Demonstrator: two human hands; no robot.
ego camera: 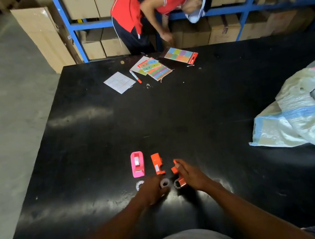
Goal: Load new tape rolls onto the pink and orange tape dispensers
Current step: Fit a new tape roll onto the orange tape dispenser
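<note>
A pink tape dispenser [137, 164] lies on the black table [94, 140] with a white roll seated in it. To its right lies an orange dispenser [157, 164]. My left hand [152, 189] holds a small clear tape roll [164, 183] just below that orange dispenser. My right hand [190, 174] grips a second orange dispenser [177, 174], whose lower end rests by a dark ring-shaped tape core [176, 184]. Another loose tape roll [140, 185] lies flat on the table below the pink dispenser.
Coloured sticker sheets [157, 67], a white label sheet [120, 82] and an orange-tipped pen [135, 76] lie at the far edge. A plastic bag [294, 120] covers the right side. A person in red [148, 3] bends at blue shelving behind the table.
</note>
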